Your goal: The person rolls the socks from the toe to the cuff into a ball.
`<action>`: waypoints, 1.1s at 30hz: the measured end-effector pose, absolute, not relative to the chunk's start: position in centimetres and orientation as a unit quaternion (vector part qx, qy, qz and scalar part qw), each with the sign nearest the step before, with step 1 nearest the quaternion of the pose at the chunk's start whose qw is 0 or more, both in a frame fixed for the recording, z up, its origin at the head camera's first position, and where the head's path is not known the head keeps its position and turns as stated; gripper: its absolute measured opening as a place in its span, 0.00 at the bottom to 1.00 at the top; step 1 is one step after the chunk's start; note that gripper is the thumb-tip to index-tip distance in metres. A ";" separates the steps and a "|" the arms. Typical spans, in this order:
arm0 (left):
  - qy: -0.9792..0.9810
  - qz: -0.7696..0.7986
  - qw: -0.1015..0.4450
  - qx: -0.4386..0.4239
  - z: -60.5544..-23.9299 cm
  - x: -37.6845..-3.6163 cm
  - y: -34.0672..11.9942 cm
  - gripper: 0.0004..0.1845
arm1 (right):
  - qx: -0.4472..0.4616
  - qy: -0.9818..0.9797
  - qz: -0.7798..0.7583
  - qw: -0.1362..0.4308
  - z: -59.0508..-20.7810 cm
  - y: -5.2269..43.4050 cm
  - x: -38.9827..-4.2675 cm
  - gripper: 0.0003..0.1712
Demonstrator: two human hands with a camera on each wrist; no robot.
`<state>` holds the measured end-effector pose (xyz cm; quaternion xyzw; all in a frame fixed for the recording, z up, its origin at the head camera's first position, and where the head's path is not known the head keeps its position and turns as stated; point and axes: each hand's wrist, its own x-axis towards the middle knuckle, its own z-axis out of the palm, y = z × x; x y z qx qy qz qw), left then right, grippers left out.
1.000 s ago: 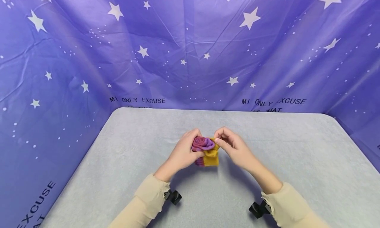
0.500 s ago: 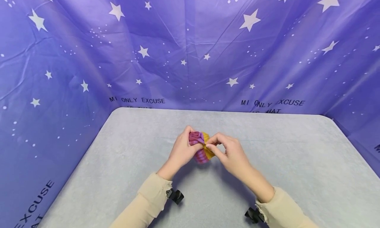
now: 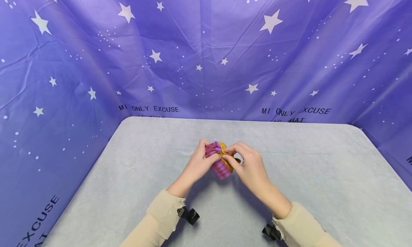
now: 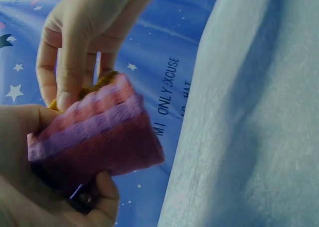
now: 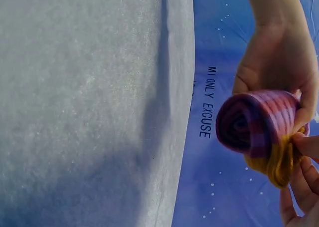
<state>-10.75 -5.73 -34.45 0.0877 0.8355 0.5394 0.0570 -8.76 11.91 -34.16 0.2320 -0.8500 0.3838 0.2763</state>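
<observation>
A rolled-up striped sock (image 3: pixel 222 170), purple and maroon with a mustard-yellow cuff (image 5: pixel 281 164), is held up over the table between both hands. My left hand (image 3: pixel 197 165) grips the roll from its left side, thumb across the near face. On the opposite side, my right hand (image 3: pixel 254 166) pinches the yellow cuff between thumb and fingers. The left wrist view shows the roll's striped side (image 4: pixel 102 137), with the cuff mostly hidden behind it. Spiral layers at one end of the roll (image 5: pixel 239 124) face the right wrist camera.
A pale grey cloth-like surface covers the table (image 3: pixel 145 150), whose rounded far corners meet a purple curtain (image 3: pixel 199 79) with white stars and printed lettering. Small black devices (image 3: pixel 190 215) are strapped at both wrists, below beige sleeves (image 3: pixel 161 215).
The roll has turned and shifted slightly left, so more of its striped side shows and less yellow. My right hand has moved left and lower along the cuff; my left hand keeps its grip.
</observation>
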 end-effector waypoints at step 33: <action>0.843 0.516 -0.096 0.121 -35.1 -12.0 -5.0 0.20 | 0.163 -0.796 0.535 0.231 -34.7 12.5 -8.9 0.05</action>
